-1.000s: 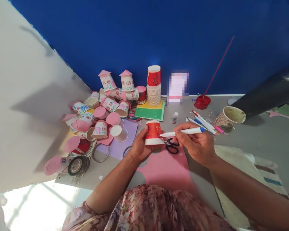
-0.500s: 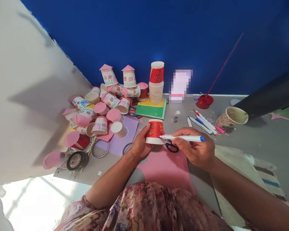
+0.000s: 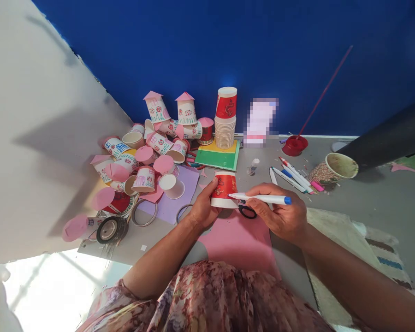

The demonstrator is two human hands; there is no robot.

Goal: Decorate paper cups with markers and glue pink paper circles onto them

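Note:
My left hand [image 3: 204, 205] is wrapped round the left side of a red and white paper cup [image 3: 224, 190], which stands upside down in its grip above the table. Between the thumb and fingers of my right hand [image 3: 283, 210] is a white marker with a blue end [image 3: 268, 198]. Its tip meets the lower part of the cup's red side. Black-handled scissors [image 3: 248, 211] lie partly hidden behind the cup and marker. Below the hands a sheet of pink paper [image 3: 240, 242] lies on the table.
Decorated paper cups [image 3: 145, 180] with pink tops pile up at the left. A tall cup stack [image 3: 225, 131] stands on a green and yellow packet [image 3: 216, 159]. Several markers [image 3: 293, 175], a red dish [image 3: 295, 145] and a patterned cup [image 3: 340, 167] are at the right.
The marker has shifted slightly left relative to the cup and tilts a little differently. Both hands keep their hold. The whole view has shifted slightly.

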